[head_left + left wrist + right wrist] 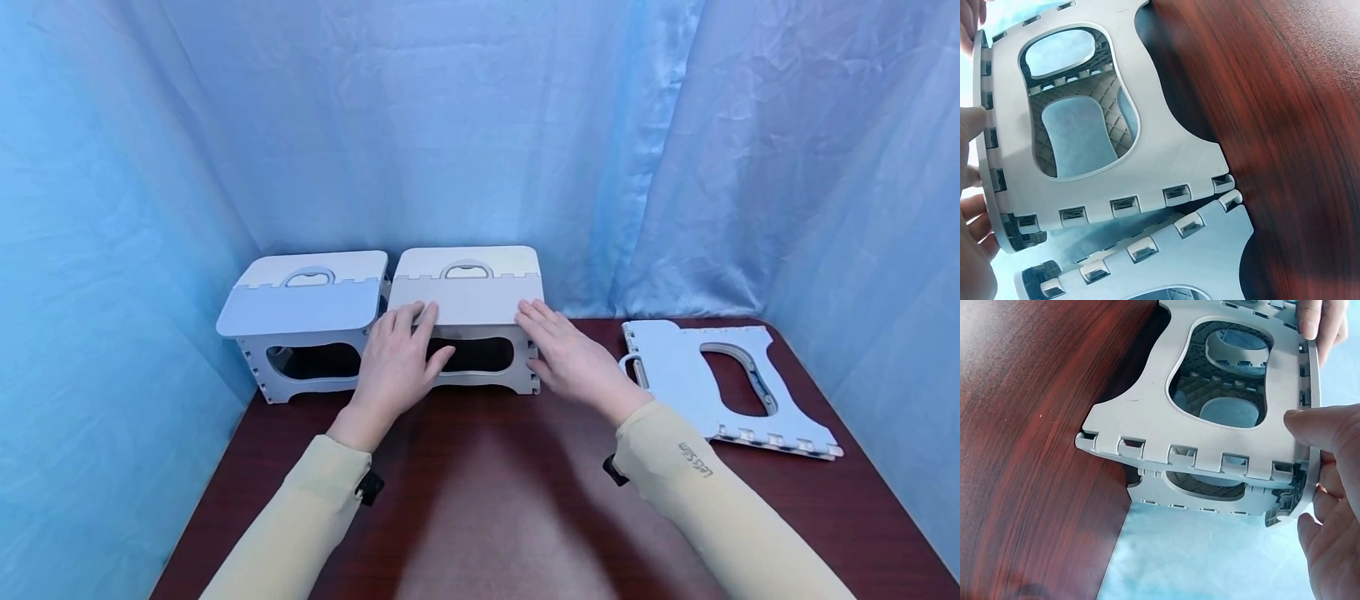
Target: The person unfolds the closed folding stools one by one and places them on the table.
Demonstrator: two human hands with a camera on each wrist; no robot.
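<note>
An unfolded light-grey folding step stool (465,302) stands upright at the back of the table, its carry handle lying on top. My left hand (397,358) rests on its front left corner, fingers fairly straight on the top and thumb in front of the side opening. At the front right corner my right hand (573,358) touches the top with extended fingers. Its thumb (1304,422) lies against the front panel in the right wrist view. Close on the left stands a second unfolded stool (300,308), bluish grey, which neither hand grips.
A folded stool (675,367) lies flat at the right side of the dark red-brown table (480,500). Blue curtains (450,125) hang behind and on both sides. In the left wrist view the second stool's edge (1222,240) almost meets the first one's corner.
</note>
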